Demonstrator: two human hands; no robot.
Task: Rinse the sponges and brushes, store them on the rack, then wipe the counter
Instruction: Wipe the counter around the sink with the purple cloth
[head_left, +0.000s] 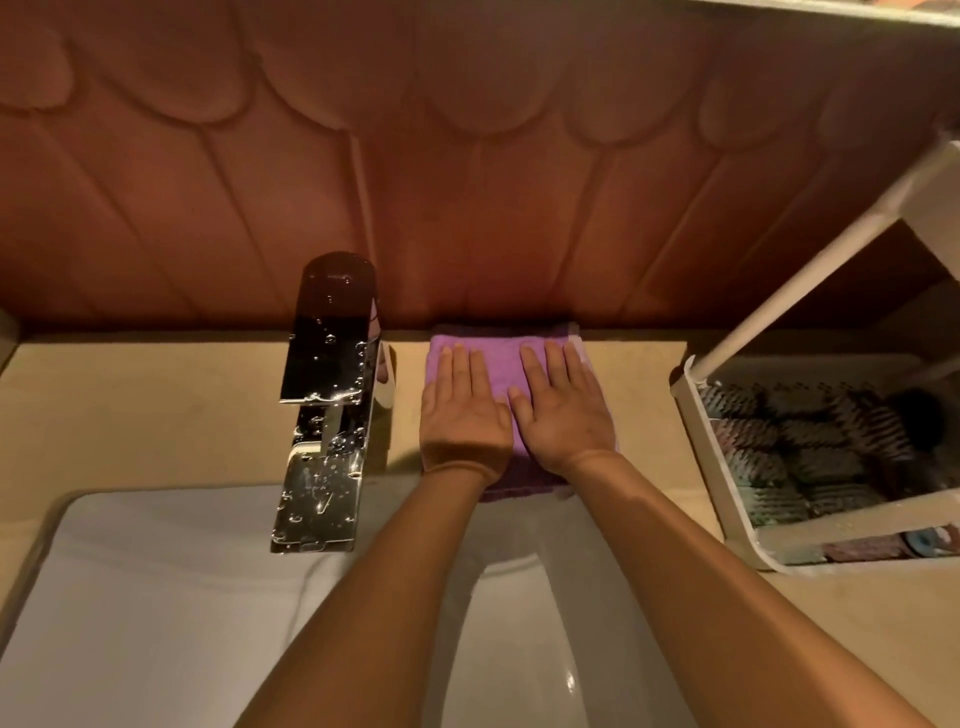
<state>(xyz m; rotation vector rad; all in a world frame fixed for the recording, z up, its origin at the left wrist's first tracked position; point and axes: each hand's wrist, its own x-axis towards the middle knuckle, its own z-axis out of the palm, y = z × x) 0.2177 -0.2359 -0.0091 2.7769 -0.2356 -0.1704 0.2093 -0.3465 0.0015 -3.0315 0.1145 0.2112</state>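
Pressing down on a folded purple cloth (501, 358), both hands lie flat, palms down, fingers straight and held close together. The left hand (462, 415) covers the cloth's left half and the right hand (563, 415) its right half. They sit side by side with the thumbs almost meeting in the middle. The fingertips point toward the back wall, and the bare forearms stretch across the basin.

The cloth rests on the beige surface (130, 415), pushed up against the foot of a reddish-brown wall panel (467, 182) with a raised scale pattern. Its near edge reaches the rim of the white basin (156, 597). Just left of the cloth stands a squared chrome faucet (332, 374), beaded with water drops, its spout reaching out over the basin.

To the right, apart from the cloth, a white rack (714, 462) sits on the same surface. Its lowest tray holds rows of sponges (810, 462) packed side by side, greenish and pinkish in the dim warm light. Behind them lies what looks like a brush (883, 426) with pale bristles. Beside it is something dark and rounded that I cannot make out. A white post (805, 291) rises at a slant from the tray's back corner toward an upper shelf.
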